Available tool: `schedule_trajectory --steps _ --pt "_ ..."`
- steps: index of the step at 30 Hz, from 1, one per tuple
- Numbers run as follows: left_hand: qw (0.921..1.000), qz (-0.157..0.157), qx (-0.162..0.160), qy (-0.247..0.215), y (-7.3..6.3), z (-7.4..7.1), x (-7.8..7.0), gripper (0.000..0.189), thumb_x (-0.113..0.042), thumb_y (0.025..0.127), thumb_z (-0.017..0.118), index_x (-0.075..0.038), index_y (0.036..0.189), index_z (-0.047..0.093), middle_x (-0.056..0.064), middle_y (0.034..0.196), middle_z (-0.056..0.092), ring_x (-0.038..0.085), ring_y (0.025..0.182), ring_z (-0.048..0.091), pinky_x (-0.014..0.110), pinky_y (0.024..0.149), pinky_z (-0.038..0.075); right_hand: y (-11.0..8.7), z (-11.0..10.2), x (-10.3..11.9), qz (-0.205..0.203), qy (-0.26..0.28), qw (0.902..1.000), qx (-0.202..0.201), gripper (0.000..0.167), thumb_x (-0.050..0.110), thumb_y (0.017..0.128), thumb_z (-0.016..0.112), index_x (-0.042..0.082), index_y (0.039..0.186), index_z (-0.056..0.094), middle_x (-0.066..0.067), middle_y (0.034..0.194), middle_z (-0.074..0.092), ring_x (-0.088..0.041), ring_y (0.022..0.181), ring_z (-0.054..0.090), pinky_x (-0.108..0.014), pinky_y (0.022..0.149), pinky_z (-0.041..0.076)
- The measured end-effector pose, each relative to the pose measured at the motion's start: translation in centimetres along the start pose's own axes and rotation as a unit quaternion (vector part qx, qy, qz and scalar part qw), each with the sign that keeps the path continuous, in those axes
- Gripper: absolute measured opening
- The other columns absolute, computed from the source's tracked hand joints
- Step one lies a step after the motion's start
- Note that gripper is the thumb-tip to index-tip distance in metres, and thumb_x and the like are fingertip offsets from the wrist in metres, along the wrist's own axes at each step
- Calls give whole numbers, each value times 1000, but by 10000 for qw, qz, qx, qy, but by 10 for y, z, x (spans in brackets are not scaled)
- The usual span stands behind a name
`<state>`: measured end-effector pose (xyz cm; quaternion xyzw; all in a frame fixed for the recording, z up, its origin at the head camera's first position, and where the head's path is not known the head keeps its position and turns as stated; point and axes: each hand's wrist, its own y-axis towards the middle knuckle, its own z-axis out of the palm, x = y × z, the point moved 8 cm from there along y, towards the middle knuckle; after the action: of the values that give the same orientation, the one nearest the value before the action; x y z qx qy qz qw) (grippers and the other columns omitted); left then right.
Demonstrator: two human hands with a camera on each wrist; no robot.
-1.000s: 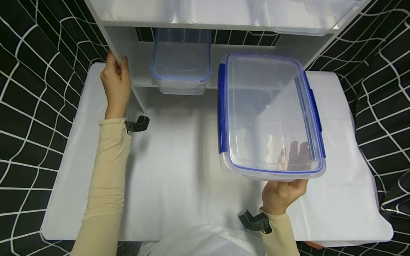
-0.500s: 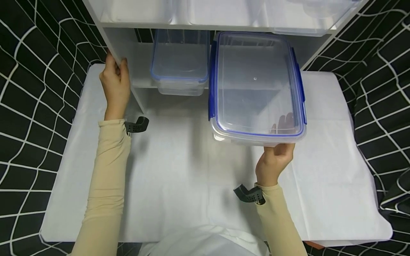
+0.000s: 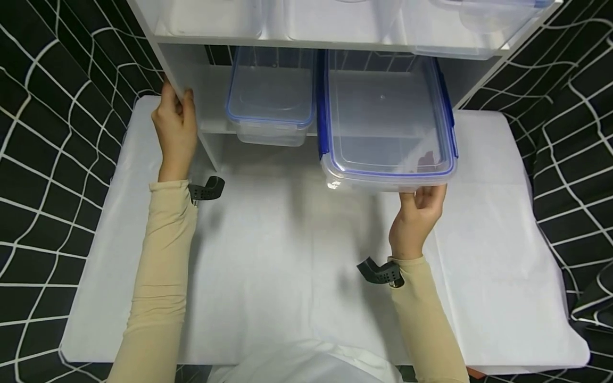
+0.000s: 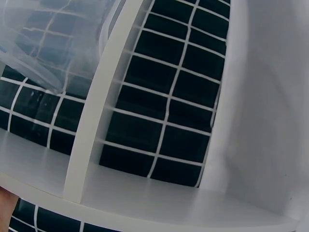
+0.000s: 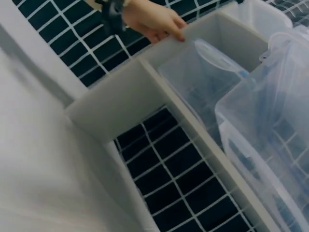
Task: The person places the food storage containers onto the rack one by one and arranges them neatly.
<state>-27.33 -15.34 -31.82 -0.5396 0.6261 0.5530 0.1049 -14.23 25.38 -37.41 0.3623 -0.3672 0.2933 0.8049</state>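
Note:
My left hand (image 3: 177, 127) grips the left side panel (image 3: 167, 58) of a white shelf unit, thumb on the inner side; it also shows in the right wrist view, the left hand (image 5: 152, 19) at the panel's edge. My right hand (image 3: 414, 221) holds a large clear storage container (image 3: 383, 122) with a blue-edged lid and blue side clips. The fingers reach under its near end, mostly hidden. The container's far part is inside the lower compartment, while its near end juts out over the table. Beside it on the left stands a smaller clear container (image 3: 273, 101).
The upper shelf (image 3: 278, 42) overhangs the large container and bears several clear bins (image 3: 330, 21). Below runs the lower shelf board (image 5: 212, 150). White cloth covers the table (image 3: 268, 276). Dark walls with white netting (image 3: 57, 213) stand on both sides.
My right hand has carried the large container forward and slightly left, its far part passing under the upper shelf beside the smaller one. The left hand stays at the side panel.

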Motion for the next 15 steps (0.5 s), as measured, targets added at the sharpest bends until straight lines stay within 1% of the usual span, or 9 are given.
schedule_trajectory --steps 4,7,11,15 --pt "10000 17 31 -43 -1 1 1 30 -10 99 47 10 119 53 23 111 64 26 100 64 24 81 51 10 2 -2 4 -202 9998 -66 54 6 75 79 0 124 56 -17 124 55 -30 121 45 -38 104 34" --pt "10000 25 20 -45 -1 1 1 30 -10 99 47 10 120 53 23 111 64 26 101 64 25 82 51 16 2 -3 13 -330 9994 -67 51 0 74 78 0 121 59 -16 121 58 -28 120 47 -38 105 33" --pt "10000 56 14 -37 0 0 0 30 -10 98 47 10 120 53 23 110 64 26 100 64 25 81 51 17 -1 0 -15 -320 9994 -107 50 -8 71 77 -2 118 60 -17 115 59 -29 114 50 -39 104 35" --pt "10000 79 36 -6 0 0 -1 30 -10 99 46 10 120 52 23 110 64 26 100 64 25 81 51 14 -7 8 -216 -323 9991 -167 51 -13 68 77 -4 116 61 -18 114 58 -32 111 50 -39 103 36"
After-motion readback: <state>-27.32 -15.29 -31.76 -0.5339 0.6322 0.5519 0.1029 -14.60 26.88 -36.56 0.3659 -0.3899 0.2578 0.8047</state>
